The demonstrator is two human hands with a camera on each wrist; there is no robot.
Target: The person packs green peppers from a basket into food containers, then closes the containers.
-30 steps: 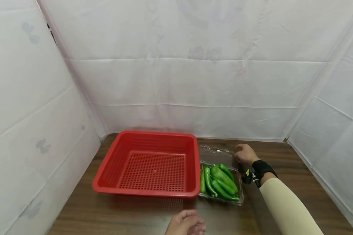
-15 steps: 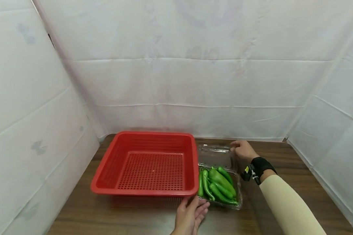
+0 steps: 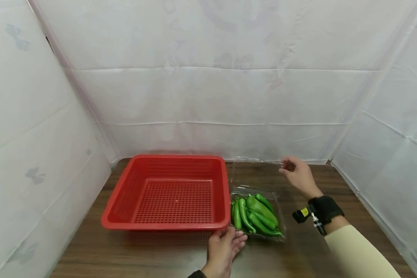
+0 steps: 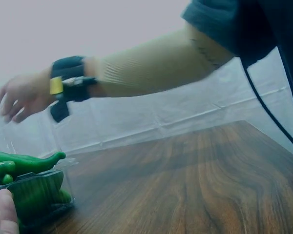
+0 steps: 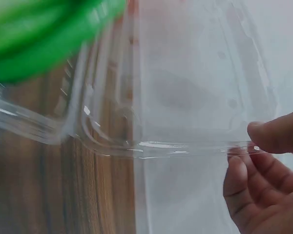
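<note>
The person's right hand (image 3: 296, 174) is pinching the free edge of the clear hinged plastic lid (image 5: 195, 92) of a transparent clamshell box (image 3: 257, 216), thumb on top and fingers curled beneath, and is holding that lid up, roughly upright at the back of the box. The left hand (image 3: 226, 247) is resting at the box's near left corner, fingers lying fairly straight against the plastic; in the left wrist view only a fingertip is showing beside the box wall, so whether it is actually gripping cannot be told. The box is sitting on the brown wooden table (image 3: 153, 255), just to the right of the red perforated plastic basket (image 3: 166, 193) and touching or nearly touching its side wall, and it is packed with glossy green chilli peppers (image 3: 255, 214) lying lengthwise. The step in hand appears to be the opening of the package. Judging from the layout, the next move is calling for the lid to be folded fully back so that it is staying out of the way, while the left hand is bracing the light box against sliding, before any pepper is lifted towards the basket.
</note>
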